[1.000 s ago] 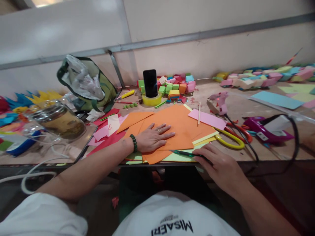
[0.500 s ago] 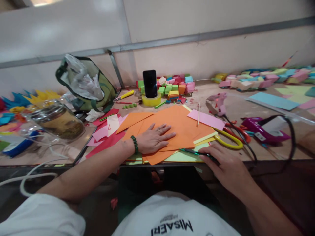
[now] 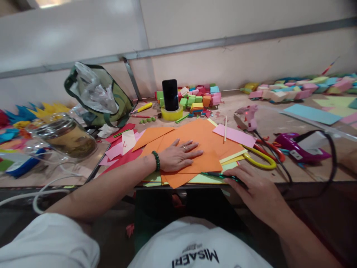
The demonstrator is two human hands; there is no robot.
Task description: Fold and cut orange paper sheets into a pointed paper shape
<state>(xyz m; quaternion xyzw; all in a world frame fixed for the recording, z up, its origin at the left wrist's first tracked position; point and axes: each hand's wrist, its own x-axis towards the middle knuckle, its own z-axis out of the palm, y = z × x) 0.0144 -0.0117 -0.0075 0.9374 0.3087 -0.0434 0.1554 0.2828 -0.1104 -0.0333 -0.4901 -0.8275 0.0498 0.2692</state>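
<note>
My left hand [image 3: 180, 157] lies flat with its fingers spread on an orange paper sheet [image 3: 217, 137]. A green bead bracelet circles that wrist. In my right hand [image 3: 248, 180], near the table's front edge, is a slim green-and-black tool that looks like a cutter knife [image 3: 213, 174]. Its tip rests by the lower right edge of the orange paper, above pale green sheets [image 3: 200, 179]. Part of the tool is hidden by my fingers. More orange, yellow and red sheets are stacked around my left hand.
A phone [image 3: 170, 95] stands in a yellow tape roll [image 3: 172, 113] behind the paper. Scissors with yellow handles [image 3: 263, 160], a pink glue gun [image 3: 250, 116] and a purple device [image 3: 301, 147] lie rightward. Leftward are a glass jar [image 3: 67, 136] and a green bag [image 3: 119, 100].
My left hand has slid slightly right on the orange paper. My right hand and the cutter have shifted slightly left, with the tip now nearer the orange paper's edge.
</note>
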